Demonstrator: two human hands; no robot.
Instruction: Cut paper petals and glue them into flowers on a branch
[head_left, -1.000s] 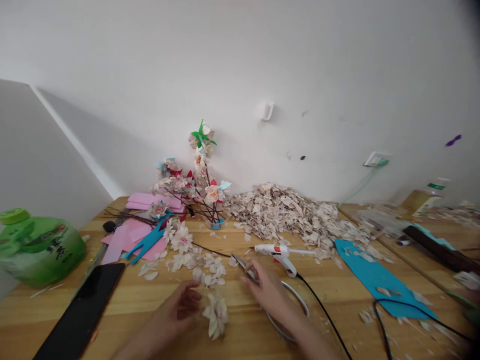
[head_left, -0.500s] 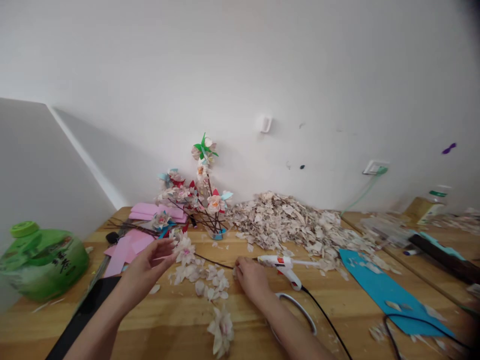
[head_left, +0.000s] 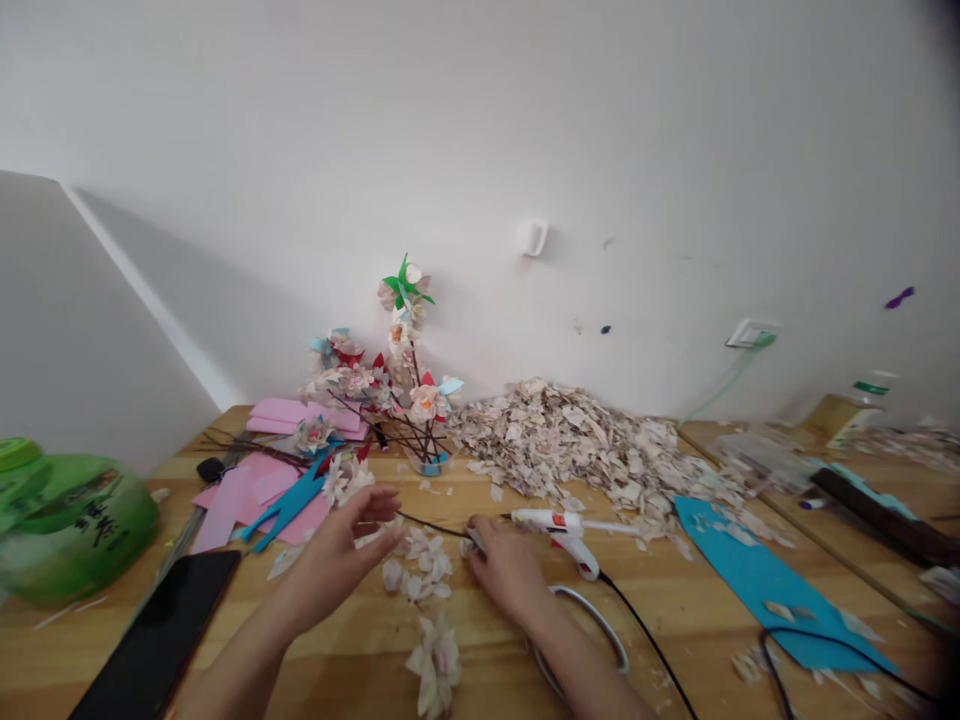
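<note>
My left hand (head_left: 349,550) is open above the table, fingers apart, beside a thin brown twig (head_left: 431,524) and just in front of a white petal flower (head_left: 346,480). My right hand (head_left: 501,560) is closed on the twig's right end, to the left of a white glue gun (head_left: 559,530) that lies on its side. Loose white flowers (head_left: 424,565) lie between the hands, and a larger one (head_left: 436,665) sits nearer the front edge. Blue paper strips (head_left: 289,508) lie on pink paper (head_left: 259,480) to the left.
A petal heap (head_left: 570,430) lies along the wall beside flowered twigs in a cup (head_left: 431,462). On the left are a green bottle (head_left: 82,525) and a black phone (head_left: 161,635). Blue paper (head_left: 780,590) and the gun's black cable (head_left: 645,640) lie at right.
My left hand has moved right, towards the twig and my right hand, uncovering the blue strips and the phone. My right hand stays on the twig. The view has shifted slightly.
</note>
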